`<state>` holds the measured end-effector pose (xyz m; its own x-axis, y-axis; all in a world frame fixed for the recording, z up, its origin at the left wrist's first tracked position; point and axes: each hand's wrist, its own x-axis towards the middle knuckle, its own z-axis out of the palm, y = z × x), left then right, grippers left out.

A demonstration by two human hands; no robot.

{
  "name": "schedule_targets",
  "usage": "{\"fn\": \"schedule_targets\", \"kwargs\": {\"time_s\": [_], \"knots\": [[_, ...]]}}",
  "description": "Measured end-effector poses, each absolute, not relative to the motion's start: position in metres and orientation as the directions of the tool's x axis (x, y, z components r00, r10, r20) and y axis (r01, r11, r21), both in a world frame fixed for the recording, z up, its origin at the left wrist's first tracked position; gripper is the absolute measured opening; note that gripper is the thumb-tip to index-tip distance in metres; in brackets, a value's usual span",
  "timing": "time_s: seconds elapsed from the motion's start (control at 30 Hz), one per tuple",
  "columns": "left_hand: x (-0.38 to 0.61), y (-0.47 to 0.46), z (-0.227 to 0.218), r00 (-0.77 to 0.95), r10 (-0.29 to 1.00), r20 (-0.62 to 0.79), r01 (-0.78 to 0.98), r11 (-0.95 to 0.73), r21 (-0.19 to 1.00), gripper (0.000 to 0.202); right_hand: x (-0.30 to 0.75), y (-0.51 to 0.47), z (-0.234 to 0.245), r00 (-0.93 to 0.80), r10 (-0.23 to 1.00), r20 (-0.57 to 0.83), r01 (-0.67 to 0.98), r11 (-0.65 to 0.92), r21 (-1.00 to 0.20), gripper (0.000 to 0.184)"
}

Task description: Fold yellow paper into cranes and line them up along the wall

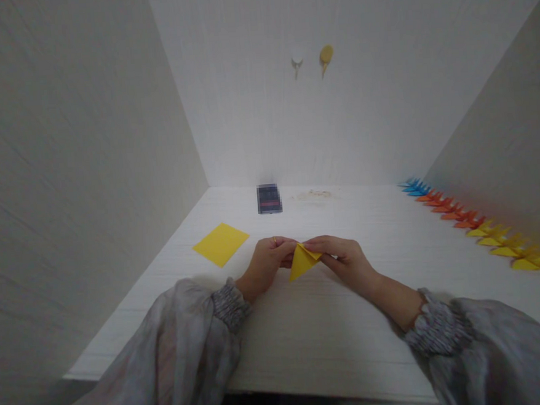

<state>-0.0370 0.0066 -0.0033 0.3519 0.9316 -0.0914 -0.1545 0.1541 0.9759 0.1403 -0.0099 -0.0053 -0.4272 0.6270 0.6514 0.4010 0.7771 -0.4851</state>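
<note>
Paper (303, 264) is sitting up front between your two hands rn, just over the near-middle part of the white table (326, 340), and imo you're working on a fold. Your left hand (265, 264) is pinching it by the upper left edge, thumb on top, and your right hand (345, 260) is gripping the upper right side btwn thumb & fingers. Can't tell what the fingertips behind it are doing, they're hiding.

Next move is prob calling for lining up the edges & pressing that crease flat w/ a thumb, w/o letting the layers slip, but that's jmo.

Looks-wise, it's showing plain bright yellow, smallish, roughly triangular, w/ one point aiming down toward you and a flap standing off on the right side. Layers are looking a bit open there, tho the exact fold count is too small to tell.

FYI a flat yellow sheet (222, 244) is lying to the left, and blue pieces (414, 187), orange pieces (450, 210) & yellow pieces (511, 247) are lining the right side.
</note>
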Motion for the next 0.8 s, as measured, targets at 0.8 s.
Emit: {"fn": "schedule_targets", "kwargs": {"time_s": [0.8], "knots": [[-0.04,0.0079,-0.003,0.39,0.919,-0.055,-0.252,0.164,0.954,0.021,0.143,-0.0073,-0.0069,-0.572,0.525,0.63,0.398,0.849,-0.347,0.044]]}}
